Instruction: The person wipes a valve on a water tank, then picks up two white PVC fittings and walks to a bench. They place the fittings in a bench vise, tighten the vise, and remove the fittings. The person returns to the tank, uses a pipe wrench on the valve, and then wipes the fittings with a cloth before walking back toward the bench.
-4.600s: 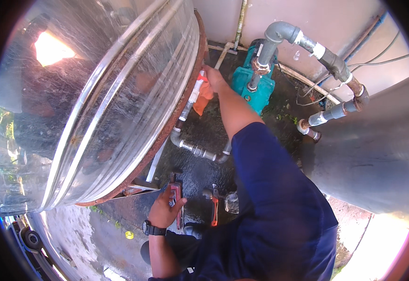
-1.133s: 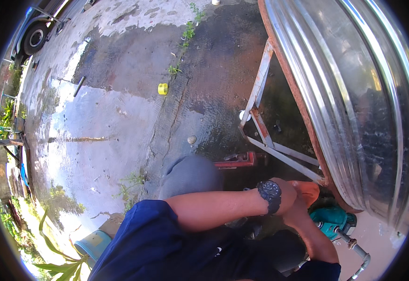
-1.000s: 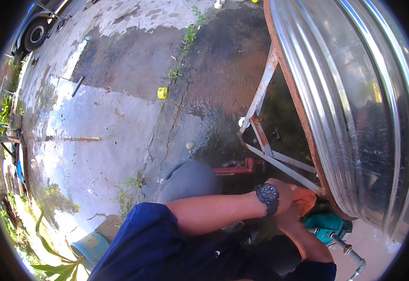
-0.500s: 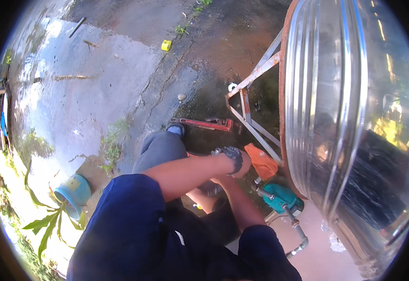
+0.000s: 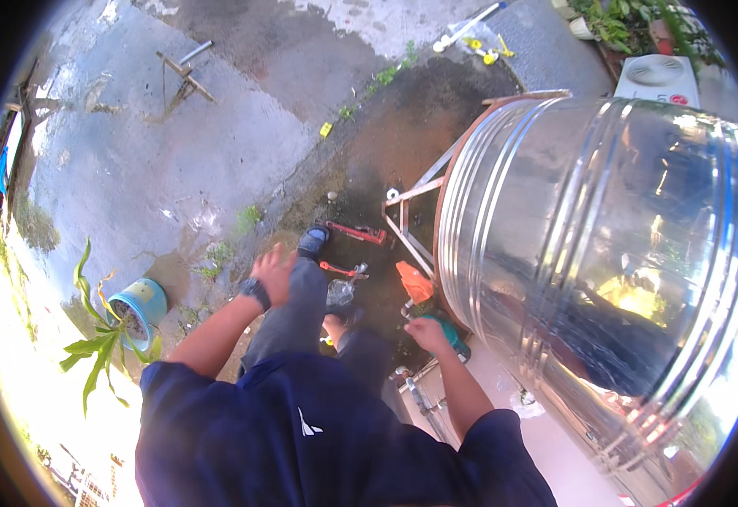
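Observation:
My left hand [image 5: 274,272], with a dark band round its wrist, lies over my bent knee, fingers spread and holding nothing visible. On the other side, my right hand [image 5: 425,334] has curled fingers beside a short metal pipe end [image 5: 407,310]. Whether anything is in them is hidden. Just beyond the pipe hangs an orange cloth [image 5: 414,283]. Partly behind my right hand is a teal water pump [image 5: 455,340]. A red pipe wrench [image 5: 356,232] lies on the wet ground by my shoe. Nearer lie an orange-handled tool [image 5: 342,269] and a clear plastic bag [image 5: 341,292].
A large shiny metal tank [image 5: 538,237] rests on a rusty white frame [image 5: 419,190] at right. Grey pipes [image 5: 419,397] run along the wall below. A blue pot [image 5: 143,308] with a plant stands left. Yellow and white fittings [image 5: 483,49] lie far back.
My hands were together near the orange cloth and have come apart. The left has drawn back leftward to my knee; the right is by the pipe end and pump. The view takes in more ground.

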Motion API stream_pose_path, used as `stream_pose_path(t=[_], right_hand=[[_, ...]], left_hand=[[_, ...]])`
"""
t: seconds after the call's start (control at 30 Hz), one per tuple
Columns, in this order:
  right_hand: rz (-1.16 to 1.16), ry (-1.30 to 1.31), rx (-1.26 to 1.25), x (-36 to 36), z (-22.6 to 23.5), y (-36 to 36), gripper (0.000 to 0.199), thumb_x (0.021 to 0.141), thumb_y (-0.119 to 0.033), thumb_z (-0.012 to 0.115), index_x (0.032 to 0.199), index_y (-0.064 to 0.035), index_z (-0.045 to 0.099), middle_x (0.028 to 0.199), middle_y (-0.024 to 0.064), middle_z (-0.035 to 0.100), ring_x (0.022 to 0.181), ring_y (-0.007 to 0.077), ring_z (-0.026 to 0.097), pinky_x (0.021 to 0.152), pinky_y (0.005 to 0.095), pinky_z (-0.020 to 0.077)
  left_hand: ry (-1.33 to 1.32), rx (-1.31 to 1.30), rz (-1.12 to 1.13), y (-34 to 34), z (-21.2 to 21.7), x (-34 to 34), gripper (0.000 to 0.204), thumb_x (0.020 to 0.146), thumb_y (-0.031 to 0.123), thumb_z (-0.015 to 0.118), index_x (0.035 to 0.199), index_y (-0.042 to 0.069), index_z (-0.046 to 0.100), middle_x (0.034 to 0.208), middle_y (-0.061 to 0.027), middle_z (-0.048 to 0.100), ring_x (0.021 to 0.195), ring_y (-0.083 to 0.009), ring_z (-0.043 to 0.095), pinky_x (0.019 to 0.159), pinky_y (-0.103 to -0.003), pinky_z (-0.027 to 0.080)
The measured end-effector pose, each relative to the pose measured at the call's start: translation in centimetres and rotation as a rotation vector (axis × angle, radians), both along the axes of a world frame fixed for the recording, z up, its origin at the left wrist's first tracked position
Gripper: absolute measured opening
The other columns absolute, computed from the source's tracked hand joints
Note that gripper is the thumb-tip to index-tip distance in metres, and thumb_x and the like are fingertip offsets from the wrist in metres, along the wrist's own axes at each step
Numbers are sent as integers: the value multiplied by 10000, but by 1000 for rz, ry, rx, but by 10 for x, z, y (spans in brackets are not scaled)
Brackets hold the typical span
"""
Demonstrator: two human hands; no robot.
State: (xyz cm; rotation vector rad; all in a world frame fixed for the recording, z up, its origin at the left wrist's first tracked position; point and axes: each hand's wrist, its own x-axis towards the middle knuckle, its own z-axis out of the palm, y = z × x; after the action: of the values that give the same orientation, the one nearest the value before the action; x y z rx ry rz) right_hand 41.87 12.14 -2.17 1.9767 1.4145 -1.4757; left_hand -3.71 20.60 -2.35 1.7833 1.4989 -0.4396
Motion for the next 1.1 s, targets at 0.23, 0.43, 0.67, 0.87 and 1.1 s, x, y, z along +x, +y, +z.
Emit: stream_pose_path(t=[0.23, 0.43, 0.67, 0.87, 1.1], right_hand=[[-839, 159, 39, -1, 111, 56, 324, 930, -320, 693, 1063, -25, 719, 871, 67, 717, 762, 169, 682, 718, 310, 559], [-457, 38, 170, -8, 93, 65, 327, 952, -337, 671, 1113, -52, 678, 856, 47, 675, 740, 144, 656, 638, 318, 545], [-857, 139, -179, -20, 50, 53, 274, 967, -335, 635, 988, -63, 661, 791, 55, 649, 707, 192, 666, 632, 347, 549], [-758, 15, -234, -37, 4, 98, 258, 966, -326, 639, 946, -69, 648, 770, 78, 643, 684, 215, 667, 593, 389, 542], [-201, 89, -47, -28, -69, 270, 263, 960, -323, 652, 973, -62, 633, 765, 95, 640, 659, 233, 663, 560, 421, 537]], left_hand=[[-627, -1061, 864, -71, 89, -167, 825, 827, 541, 739, 1490, 131, 469, 1486, -200, 487, 1367, -343, 475, 1090, -528, 394], [-244, -636, 914, -137, 11, -133, 719, 856, 537, 682, 1411, 93, 574, 1329, -164, 648, 1252, -309, 604, 996, -442, 516], [-268, -302, 1194, -53, -9, -144, 526, 865, 377, 751, 1272, 58, 657, 1085, -131, 726, 966, -233, 700, 840, -390, 557], [-480, -564, 1399, 7, -46, -213, 387, 932, 273, 669, 1290, 141, 606, 1023, -16, 669, 892, -205, 667, 764, -458, 540], [-144, -737, 1191, 128, 26, -197, 432, 928, 315, 677, 1313, 129, 625, 1144, -40, 690, 912, -176, 689, 714, -397, 571]])
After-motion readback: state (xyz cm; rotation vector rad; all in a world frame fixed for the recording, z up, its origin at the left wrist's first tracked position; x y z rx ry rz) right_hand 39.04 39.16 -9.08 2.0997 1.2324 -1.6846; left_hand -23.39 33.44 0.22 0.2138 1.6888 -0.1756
